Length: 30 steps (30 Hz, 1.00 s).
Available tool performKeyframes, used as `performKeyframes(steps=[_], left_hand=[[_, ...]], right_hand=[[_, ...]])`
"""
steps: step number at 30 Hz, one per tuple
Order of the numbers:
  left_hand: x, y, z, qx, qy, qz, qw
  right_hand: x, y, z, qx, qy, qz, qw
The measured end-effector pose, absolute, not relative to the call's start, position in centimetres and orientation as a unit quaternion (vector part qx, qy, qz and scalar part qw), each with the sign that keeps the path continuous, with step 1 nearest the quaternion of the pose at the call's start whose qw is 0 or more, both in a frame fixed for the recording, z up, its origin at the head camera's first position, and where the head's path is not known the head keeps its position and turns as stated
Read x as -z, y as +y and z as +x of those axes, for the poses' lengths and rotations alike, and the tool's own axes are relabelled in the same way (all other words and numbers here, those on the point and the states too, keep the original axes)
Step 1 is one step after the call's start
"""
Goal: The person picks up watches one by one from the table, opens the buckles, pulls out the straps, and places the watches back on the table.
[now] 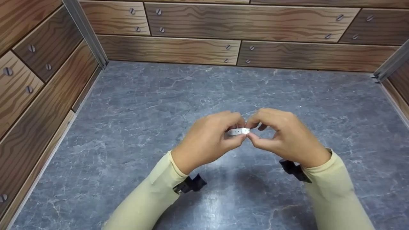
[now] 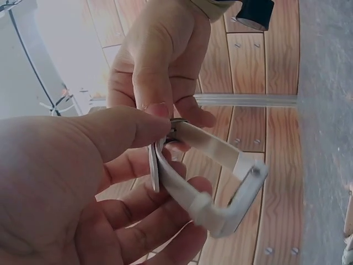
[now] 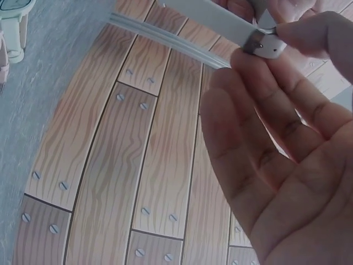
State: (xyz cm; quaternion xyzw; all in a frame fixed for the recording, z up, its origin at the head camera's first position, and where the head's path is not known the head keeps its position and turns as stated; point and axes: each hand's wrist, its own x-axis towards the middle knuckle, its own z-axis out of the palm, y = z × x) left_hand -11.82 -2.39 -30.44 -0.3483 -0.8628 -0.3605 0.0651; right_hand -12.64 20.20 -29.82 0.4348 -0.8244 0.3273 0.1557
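A white wristwatch (image 1: 236, 131) is held up between both hands, above the tabletop. Its strap (image 2: 212, 146) bends into a loop, with the case (image 2: 245, 193) edge-on at the far end in the left wrist view. My left hand (image 1: 206, 137) pinches the strap between thumb and fingers. At the buckle (image 3: 255, 42), my right hand (image 1: 284, 135) pinches the strap end with thumb and index finger. Its other fingers lie extended below in the right wrist view. Strap holes show in the head view. The watch's dial is hidden.
Under the hands spreads a blue-grey marbled tabletop (image 1: 153, 105). Wood-patterned panels (image 1: 191, 51) wall the back and sides, with metal corner posts (image 1: 86, 32). A pale green object (image 3: 12, 27) shows partly at the right wrist view's upper left. Both wrists carry black camera mounts (image 1: 191, 184).
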Motion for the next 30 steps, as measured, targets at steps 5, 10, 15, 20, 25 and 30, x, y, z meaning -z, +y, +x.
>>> performKeyframes(steps=[5, 10, 15, 20, 25, 30], left_hand=[[30.43, -2.26, -11.69, 0.354, -0.865, -0.345, 0.086], [30.43, -2.16, -11.75, 0.373, -0.855, -0.347, 0.097], [30.32, -2.15, -11.8, 0.387, -0.849, -0.35, 0.089], [30.23, -2.21, -11.81, 0.385, -0.855, -0.341, 0.07], [30.22, -2.07, -11.83, 0.376, -0.86, -0.34, 0.052], [30.19, -1.91, -11.88, 0.347, -0.871, -0.343, 0.066]], right_hand=[[29.92, 20.01, -12.72, -0.333, -0.821, 0.435, 0.162], [29.89, 20.15, -12.8, -0.351, -0.819, 0.422, 0.167], [29.76, 20.37, -12.7, -0.344, -0.829, 0.407, 0.17], [29.77, 20.42, -12.74, -0.33, -0.836, 0.406, 0.167], [29.79, 20.42, -12.65, -0.322, -0.842, 0.401, 0.16], [29.8, 20.39, -12.51, -0.322, -0.847, 0.394, 0.155]])
